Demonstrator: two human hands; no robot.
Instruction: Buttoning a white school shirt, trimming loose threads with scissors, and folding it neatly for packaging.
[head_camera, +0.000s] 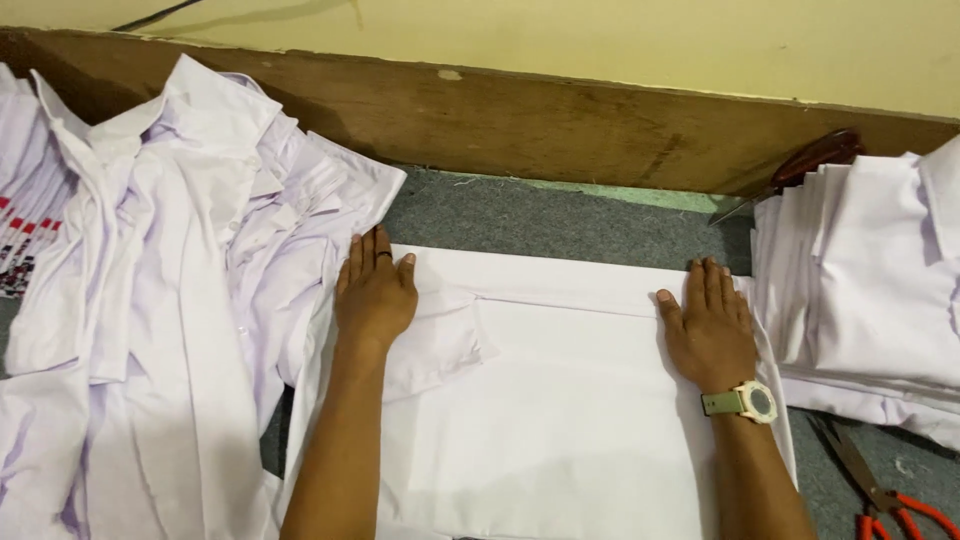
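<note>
**Both hands pressed flat on a white shirt laid on the table**

A white shirt (540, 400) is spread flat in the middle of the table (560, 225), which is covered with a grey, felt-like surface. The garment's far edge is folded over into a straight band running from left to right, and a folded part with a cuff is seen lying on it near the left side.

The left hand (374, 295) is laid palm down on the far left part of the shirt, fingers stretched out and held together, pointing away from the person. A dark ring is worn on one finger. Nothing is clasped in its grip; the cloth is only pressed down. The right hand (710, 330) is placed in the same manner on the far right part of the shirt, flat and spread, with nothing closed in its grip. A watch (748, 402) with a pale green strap is worn on that wrist.

To the left, a loose heap of white shirts (150, 300) is piled, its edge lying just beside the left hand. To the right, a neat stack of folded white garments (870, 280) is set, close by the right hand. Orange-handled scissors (885, 495) are lying near the right corner, and a dark-handled tool (800, 165) is seen at the far side of the stack, against a wooden board (560, 125).
</note>
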